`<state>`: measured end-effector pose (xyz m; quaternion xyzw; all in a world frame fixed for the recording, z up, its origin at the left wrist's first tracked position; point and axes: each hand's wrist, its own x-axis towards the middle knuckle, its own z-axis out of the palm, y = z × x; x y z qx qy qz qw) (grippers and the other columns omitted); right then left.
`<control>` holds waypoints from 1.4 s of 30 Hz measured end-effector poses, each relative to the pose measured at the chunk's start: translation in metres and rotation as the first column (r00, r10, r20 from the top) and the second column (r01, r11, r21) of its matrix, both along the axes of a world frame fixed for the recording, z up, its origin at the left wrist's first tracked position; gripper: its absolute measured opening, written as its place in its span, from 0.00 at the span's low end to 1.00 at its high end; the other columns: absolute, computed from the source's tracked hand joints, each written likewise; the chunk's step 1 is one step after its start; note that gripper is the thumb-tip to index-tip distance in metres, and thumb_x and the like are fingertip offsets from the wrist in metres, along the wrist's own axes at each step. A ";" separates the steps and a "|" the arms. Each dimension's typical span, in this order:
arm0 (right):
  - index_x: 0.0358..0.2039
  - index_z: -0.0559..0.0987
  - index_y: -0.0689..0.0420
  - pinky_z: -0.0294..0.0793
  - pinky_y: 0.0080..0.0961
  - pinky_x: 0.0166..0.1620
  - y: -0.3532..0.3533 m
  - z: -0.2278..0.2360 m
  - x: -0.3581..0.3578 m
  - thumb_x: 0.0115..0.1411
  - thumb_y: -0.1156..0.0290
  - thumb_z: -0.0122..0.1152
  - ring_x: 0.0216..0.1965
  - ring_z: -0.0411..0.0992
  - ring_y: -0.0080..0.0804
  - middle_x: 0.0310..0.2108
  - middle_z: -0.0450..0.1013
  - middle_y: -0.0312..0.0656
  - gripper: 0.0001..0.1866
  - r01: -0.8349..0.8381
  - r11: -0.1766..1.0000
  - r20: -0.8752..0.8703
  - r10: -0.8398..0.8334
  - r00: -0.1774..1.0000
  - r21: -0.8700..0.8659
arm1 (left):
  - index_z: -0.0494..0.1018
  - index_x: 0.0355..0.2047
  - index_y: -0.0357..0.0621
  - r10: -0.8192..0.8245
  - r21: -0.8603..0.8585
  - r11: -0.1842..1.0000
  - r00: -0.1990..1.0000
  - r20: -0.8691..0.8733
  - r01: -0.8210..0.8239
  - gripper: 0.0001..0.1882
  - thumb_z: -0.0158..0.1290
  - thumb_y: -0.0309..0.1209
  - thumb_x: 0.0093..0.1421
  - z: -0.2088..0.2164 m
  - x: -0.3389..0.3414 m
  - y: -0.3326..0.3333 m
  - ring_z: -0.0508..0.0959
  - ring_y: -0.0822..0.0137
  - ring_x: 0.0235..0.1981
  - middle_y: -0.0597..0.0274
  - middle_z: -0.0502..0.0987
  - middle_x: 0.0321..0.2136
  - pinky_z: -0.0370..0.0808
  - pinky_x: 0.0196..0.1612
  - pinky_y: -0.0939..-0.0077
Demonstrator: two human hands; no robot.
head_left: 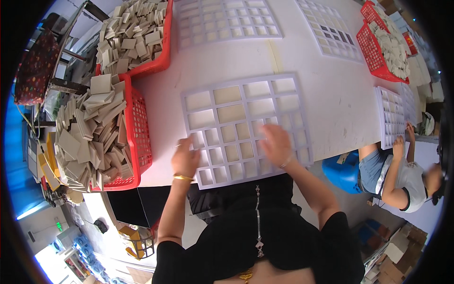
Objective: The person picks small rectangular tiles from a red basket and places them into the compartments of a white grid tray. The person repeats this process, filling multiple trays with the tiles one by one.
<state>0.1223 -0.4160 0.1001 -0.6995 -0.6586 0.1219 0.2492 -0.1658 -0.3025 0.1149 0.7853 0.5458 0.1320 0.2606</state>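
In front of me on the table lies a white grid tray [215, 126] of square and oblong compartments. Cream tiles [230, 113] fill some compartments in its middle columns; others look pale, and I cannot tell whether they hold anything. My left hand [185, 160] is at the tray's left edge, fingers bent and closed over the rim. Above the compartments right of the middle is my right hand [276, 146], slightly blurred, its fingers apart and no held thing visible. It hides some compartments beneath it.
Two red baskets, a near one [140, 137] and a far one [163, 57], hold many loose tiles on the left. Another grid tray [279, 28] lies at the far side. At far right are red baskets [373, 59] of pale pieces and a person [402, 184] handling a tray.
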 end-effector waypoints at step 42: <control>0.66 0.45 0.57 0.50 0.28 0.64 0.283 -0.088 0.244 0.50 0.80 0.47 0.66 0.52 0.37 0.66 0.55 0.39 0.42 0.558 0.791 -0.492 -0.601 0.629 -0.253 | 0.47 0.63 0.36 0.236 -0.052 0.966 0.791 0.564 -0.251 0.43 0.56 0.24 0.49 -0.108 0.123 0.314 0.62 0.58 0.62 0.46 0.62 0.60 0.58 0.63 0.71</control>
